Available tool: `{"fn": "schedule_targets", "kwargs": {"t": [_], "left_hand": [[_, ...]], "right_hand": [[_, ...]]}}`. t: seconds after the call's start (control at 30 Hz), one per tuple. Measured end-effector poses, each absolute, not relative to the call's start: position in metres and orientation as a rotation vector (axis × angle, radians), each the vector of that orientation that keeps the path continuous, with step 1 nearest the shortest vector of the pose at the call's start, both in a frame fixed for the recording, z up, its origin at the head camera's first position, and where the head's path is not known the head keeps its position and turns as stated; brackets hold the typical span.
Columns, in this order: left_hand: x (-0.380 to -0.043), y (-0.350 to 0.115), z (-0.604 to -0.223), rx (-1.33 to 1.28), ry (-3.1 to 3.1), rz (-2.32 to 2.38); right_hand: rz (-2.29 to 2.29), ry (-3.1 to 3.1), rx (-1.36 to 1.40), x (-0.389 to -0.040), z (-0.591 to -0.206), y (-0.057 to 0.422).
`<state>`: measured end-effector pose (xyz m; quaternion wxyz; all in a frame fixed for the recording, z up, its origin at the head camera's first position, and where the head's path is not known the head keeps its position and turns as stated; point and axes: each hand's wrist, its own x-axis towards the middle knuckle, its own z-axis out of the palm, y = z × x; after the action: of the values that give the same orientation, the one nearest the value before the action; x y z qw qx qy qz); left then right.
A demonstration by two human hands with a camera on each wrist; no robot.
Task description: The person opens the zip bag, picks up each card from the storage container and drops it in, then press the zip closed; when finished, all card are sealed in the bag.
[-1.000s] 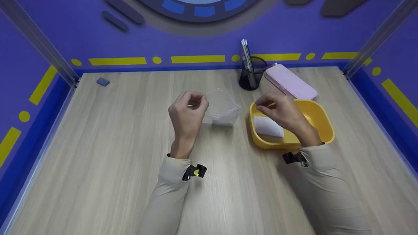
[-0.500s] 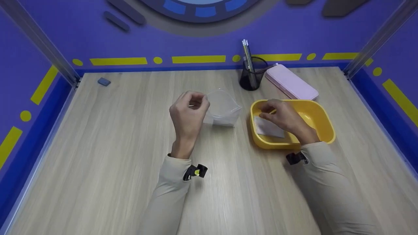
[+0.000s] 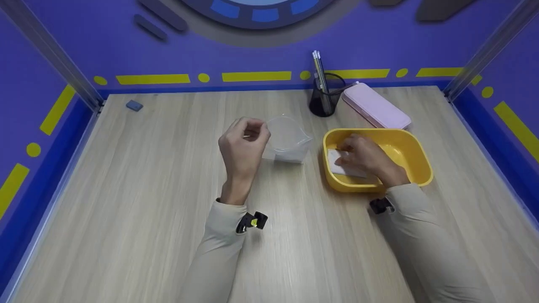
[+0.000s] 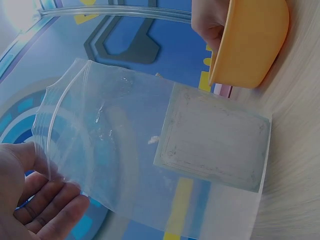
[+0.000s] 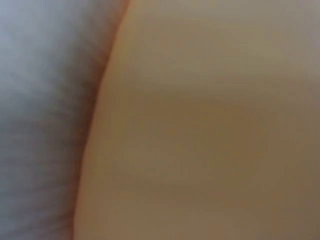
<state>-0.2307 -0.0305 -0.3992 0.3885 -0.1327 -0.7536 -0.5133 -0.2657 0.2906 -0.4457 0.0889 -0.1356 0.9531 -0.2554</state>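
Note:
My left hand (image 3: 244, 145) pinches the top edge of a clear zip bag (image 3: 290, 141), which hangs mouth up just above or on the table. In the left wrist view a flat greyish-white square (image 4: 212, 137) lies in the bag's lower part. My right hand (image 3: 368, 158) reaches down into a yellow basin (image 3: 421, 162). Its thumb and fingers are spread over a flat white piece (image 3: 337, 168), paper or cloth, lying at the basin's left end; the palm hides part of it. Only the blurred basin wall (image 5: 200, 140) and pale table fill the right wrist view.
Behind the basin lies a pink case (image 3: 376, 105). Beside it stands a black mesh cup (image 3: 322, 103) with several pencils. A small blue-grey eraser-like block (image 3: 134, 105) lies at the far left. Purple panels (image 3: 252, 54) border the wooden table (image 3: 147, 202).
My right hand has lowered from above the basin's rim onto the white piece inside, its thumb and fingers spreading apart. The left hand and the zip bag have stayed in place.

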Motion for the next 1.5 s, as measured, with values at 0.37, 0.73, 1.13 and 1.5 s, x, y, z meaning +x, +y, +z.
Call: {"fn": "schedule_targets", "kwargs": {"t": [0.37,0.73,1.13,1.5], "left_hand": [[-0.23,-0.03,-0.401,-0.338,-1.903,-1.314],[-0.231,-0.031,-0.4,-0.336,-1.9,-1.314],[-0.231,-0.03,-0.4,-0.331,-1.903,-1.327],[-0.229,-0.03,-0.399,-0.336,-1.914,-1.348]], "right_hand": [[-0.808,2.827,-0.325,-0.263,-0.447,0.29],[-0.837,2.948,-0.437,-0.261,-0.448,0.289],[-1.012,2.853,-0.391,-0.257,-0.427,0.29],[-1.145,2.908,-0.375,-0.245,-0.403,0.289]]}}
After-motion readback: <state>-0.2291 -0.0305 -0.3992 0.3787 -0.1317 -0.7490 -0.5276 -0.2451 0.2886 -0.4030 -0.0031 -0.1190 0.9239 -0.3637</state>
